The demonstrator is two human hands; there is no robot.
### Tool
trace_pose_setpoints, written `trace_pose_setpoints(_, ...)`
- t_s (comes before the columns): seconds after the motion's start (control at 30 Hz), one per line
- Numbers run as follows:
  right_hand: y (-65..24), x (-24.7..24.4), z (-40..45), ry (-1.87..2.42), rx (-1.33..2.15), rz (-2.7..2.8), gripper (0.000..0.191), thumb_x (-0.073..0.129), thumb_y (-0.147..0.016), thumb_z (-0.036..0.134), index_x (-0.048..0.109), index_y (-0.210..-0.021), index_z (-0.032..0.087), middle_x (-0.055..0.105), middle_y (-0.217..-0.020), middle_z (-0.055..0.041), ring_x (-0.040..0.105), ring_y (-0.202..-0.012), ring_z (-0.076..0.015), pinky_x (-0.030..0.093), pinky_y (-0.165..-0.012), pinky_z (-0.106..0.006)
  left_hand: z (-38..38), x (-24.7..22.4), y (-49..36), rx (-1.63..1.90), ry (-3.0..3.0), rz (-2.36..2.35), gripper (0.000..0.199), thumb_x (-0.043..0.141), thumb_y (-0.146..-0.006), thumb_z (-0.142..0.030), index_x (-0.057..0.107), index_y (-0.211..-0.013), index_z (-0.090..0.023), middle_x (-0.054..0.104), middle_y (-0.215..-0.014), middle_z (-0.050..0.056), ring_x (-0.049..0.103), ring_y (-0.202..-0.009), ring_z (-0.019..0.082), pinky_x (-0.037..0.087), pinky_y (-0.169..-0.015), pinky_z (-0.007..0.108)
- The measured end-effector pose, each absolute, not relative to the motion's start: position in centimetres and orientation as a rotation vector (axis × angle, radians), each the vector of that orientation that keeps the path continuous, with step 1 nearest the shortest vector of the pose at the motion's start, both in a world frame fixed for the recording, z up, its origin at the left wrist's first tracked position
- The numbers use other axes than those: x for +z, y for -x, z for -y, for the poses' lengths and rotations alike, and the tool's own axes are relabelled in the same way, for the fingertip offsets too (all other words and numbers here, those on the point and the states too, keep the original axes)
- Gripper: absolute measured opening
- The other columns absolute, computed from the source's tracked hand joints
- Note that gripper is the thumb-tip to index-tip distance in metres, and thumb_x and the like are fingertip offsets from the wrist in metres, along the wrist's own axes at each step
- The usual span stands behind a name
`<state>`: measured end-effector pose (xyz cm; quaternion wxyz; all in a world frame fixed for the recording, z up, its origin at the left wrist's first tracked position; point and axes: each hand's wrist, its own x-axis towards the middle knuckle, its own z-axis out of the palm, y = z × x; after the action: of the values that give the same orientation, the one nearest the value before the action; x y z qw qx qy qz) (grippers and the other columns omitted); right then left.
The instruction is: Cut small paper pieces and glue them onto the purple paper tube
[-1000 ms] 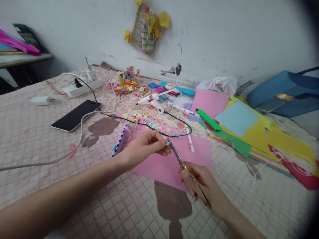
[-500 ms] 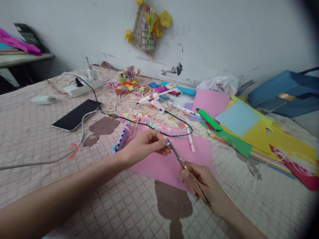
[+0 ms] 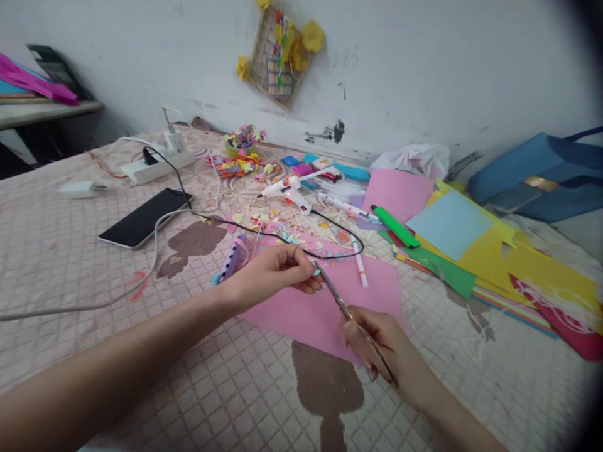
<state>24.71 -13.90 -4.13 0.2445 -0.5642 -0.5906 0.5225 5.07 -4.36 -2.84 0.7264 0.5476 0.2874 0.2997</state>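
Between the thumb and finger of my left hand (image 3: 282, 271) is pinched a small light-blue paper piece (image 3: 316, 272). My right hand (image 3: 381, 342) is wrapped round the handles of a pair of scissors (image 3: 335, 295). The blade tips lie right at the blue piece; whether they touch it I cannot tell. Under both hands lies a sheet of pink paper (image 3: 292, 317), with many tiny coloured paper scraps (image 3: 301, 235) along its far side. A purple dotted paper roll (image 3: 232, 258) lies left of my left hand.
A white glue gun (image 3: 294, 191) rests behind the scraps, its black cord looping across the pink sheet. At left are a tablet-like black device (image 3: 146, 216) and a power strip (image 3: 157, 166). Coloured sheets (image 3: 455, 223), a green marker (image 3: 396, 227) and a blue bag (image 3: 541, 176) are at right.
The blue paper piece has turned slightly in my left fingers. Both hands and the scissors stay in nearly the same place.
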Motion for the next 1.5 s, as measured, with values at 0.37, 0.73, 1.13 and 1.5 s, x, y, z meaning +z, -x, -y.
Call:
trace_pose_setpoints(0.37,-29.0,-3.7,11.0,1.879,0.546,1.89,0.036,0.041,-0.085,0.048,0.05,-0.064,0.02,0.042,-0.046,0.0044,0.042,-0.043,-0.0116,0.029,-0.045,-0.023,2.1,-1.9,-2.6,0.513,-1.562,-0.828,0.018,0.061,-0.077,-0.028,0.058,-0.074,-0.01,0.067,-0.068,0.005,0.063,-0.058,0.011,0.052,-0.056,0.023)
trace_pose_setpoints(0.73,-33.9,-4.0,9.9,2.315,-0.116,2.048,0.033,0.042,-0.083,0.047,0.062,-0.079,0.02,0.065,-0.067,-0.0068,0.061,-0.063,-0.0231,0.028,-0.048,-0.027,2.1,-3.0,-2.6,0.332,-1.709,-0.886,0.017,0.057,-0.076,-0.027,0.063,-0.072,-0.012,0.066,-0.063,0.005,0.061,-0.055,0.012,0.05,-0.054,0.022)
trace_pose_setpoints(1.13,-33.1,-3.5,10.0,2.084,-0.074,1.847,0.024,0.048,-0.082,0.038,0.064,-0.087,0.02,0.067,-0.088,-0.0052,0.06,-0.064,-0.0183,0.04,-0.056,-0.029,1.9,-2.3,-2.5,0.403,-2.045,-0.952,0.017,0.053,-0.074,-0.02,0.07,-0.074,-0.018,0.07,-0.075,0.004,0.062,-0.069,0.015,0.043,-0.061,0.021)
trace_pose_setpoints(1.5,-28.0,-4.2,11.5,1.604,0.276,1.996,0.015,0.045,-0.086,0.023,0.06,-0.087,0.021,0.064,-0.085,-0.0043,0.057,-0.072,-0.0177,0.043,-0.069,-0.031,2.3,-1.9,-2.8,0.411,-1.639,-0.772,0.018,0.05,-0.08,-0.031,0.054,-0.072,-0.015,0.046,-0.058,-0.003,0.04,-0.05,0.007,0.032,-0.047,0.019)
